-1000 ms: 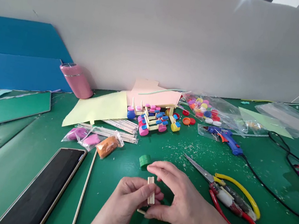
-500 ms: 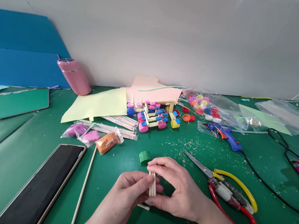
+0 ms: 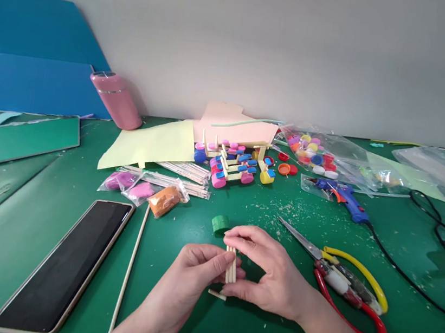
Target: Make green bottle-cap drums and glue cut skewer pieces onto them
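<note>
Both hands meet low in the middle over a green mat. My left hand (image 3: 192,274) pinches a small bundle of short wooden sticks (image 3: 231,264), held upright. My right hand (image 3: 269,274) closes on the same bundle, fingertips on its top end and thumb at its bottom. One loose short stick (image 3: 216,294) lies on the mat just below the hands. A green bottle cap (image 3: 220,223) sits just beyond the fingers.
Scissors with red and yellow handles (image 3: 338,280) lie to the right, a blue glue gun (image 3: 345,199) and its black cord behind them. A phone (image 3: 66,263) and a long skewer (image 3: 129,269) lie to the left. A stick-and-cap model (image 3: 233,165), clay bags (image 3: 148,195), cap bag (image 3: 318,154), pink tumbler (image 3: 115,100).
The view has shifted slightly. My right fingers have come down from above the sticks onto the top of the bundle; the left hand keeps its hold.
</note>
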`<action>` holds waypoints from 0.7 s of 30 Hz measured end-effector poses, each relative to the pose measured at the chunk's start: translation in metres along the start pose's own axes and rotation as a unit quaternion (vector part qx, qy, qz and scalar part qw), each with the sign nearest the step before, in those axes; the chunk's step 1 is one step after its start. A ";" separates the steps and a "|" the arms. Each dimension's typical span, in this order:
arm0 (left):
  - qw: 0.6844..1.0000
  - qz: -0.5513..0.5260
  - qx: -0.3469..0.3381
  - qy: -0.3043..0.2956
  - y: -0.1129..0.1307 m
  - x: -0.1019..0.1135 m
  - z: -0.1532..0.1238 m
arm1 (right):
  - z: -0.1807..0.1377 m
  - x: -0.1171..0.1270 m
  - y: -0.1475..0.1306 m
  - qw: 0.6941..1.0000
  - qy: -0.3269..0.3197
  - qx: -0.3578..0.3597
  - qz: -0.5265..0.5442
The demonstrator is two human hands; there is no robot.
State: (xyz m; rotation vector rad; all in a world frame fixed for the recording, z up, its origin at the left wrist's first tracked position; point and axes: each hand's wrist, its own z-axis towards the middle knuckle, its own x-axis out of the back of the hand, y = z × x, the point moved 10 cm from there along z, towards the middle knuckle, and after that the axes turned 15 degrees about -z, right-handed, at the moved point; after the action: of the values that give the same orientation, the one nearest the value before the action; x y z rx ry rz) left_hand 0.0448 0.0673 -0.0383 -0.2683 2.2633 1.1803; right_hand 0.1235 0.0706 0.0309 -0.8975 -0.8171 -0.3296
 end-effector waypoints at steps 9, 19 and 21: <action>1.000 0.005 0.001 -0.010 -0.001 -0.002 0.001 | -0.001 -0.003 0.001 1.000 -0.012 -0.001 0.003; 1.000 -0.008 0.012 0.026 -0.002 0.005 -0.001 | -0.001 -0.002 0.004 0.999 -0.020 -0.026 -0.018; 1.000 -0.012 0.010 0.024 -0.002 0.005 0.000 | -0.001 0.000 0.003 0.999 -0.014 -0.023 -0.022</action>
State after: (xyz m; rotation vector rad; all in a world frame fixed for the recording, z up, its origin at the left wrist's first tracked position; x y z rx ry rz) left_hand 0.0414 0.0665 -0.0428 -0.3184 2.3060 1.1486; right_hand 0.1259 0.0720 0.0285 -0.9296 -0.8596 -0.3763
